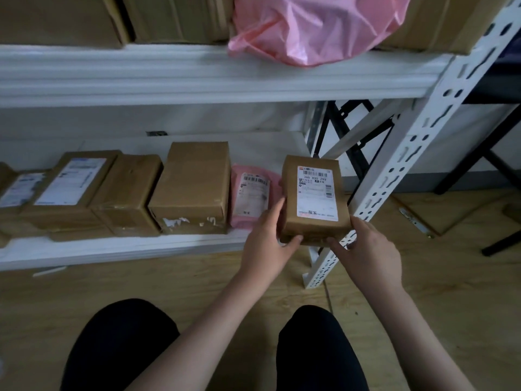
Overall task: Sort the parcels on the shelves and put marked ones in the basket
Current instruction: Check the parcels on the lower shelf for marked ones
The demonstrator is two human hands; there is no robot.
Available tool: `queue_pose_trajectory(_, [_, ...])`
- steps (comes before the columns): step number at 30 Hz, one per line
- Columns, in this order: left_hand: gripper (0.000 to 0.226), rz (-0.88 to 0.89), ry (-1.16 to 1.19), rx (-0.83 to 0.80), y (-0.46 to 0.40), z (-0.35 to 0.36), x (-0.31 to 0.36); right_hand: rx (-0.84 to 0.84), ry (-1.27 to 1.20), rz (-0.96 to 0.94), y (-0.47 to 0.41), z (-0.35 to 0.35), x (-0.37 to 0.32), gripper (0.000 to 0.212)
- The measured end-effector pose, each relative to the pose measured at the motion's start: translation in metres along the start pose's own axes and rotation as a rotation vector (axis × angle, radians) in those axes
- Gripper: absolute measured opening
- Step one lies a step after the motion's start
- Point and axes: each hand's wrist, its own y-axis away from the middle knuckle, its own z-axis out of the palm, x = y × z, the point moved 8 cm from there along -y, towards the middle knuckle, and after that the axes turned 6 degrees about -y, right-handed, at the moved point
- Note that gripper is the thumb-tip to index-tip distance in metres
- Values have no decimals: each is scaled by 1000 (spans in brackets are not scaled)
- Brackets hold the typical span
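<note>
A small brown parcel (290, 210) with a white shipping label is held between both hands at the right end of the low white shelf (112, 249). My left hand (266, 241) grips its left side and front edge, thumb on the front. My right hand (369, 249) grips its right front corner. Left of it on the shelf lies a pink mailer bag (251, 198) with a label, then a plain brown box (194, 184), a taped brown box (127, 193) and labelled boxes (70, 184). No basket is in view.
The upper shelf (197, 74) carries cardboard boxes (56, 18) and a pink plastic bag (315, 26). A white perforated upright (408, 153) stands right of the held parcel. Black frame legs (479, 176) stand on the wood floor at right. My knees are below.
</note>
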Motion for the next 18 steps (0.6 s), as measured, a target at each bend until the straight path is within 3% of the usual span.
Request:
queue_pose_trajectory(5, [78, -27, 124, -63, 6, 7, 1, 29, -150, 161, 14, 3, 27, 31])
queue_pose_trajectory(8, [60, 15, -16, 6, 23, -12, -4, -81, -134, 178, 32, 23, 34, 33])
queue_pose_trajectory(11, [47, 60, -270, 105, 39, -41, -15, -207, -135, 87, 47, 48, 19, 25])
queue_pose_trajectory(14, [44, -8, -398, 142, 50, -63, -36, -292, -123, -38, 54, 66, -14, 18])
queue_pose_trajectory(18, [48, -101, -479, 75, 61, -72, -63, -307, -65, -210, 52, 77, -61, 37])
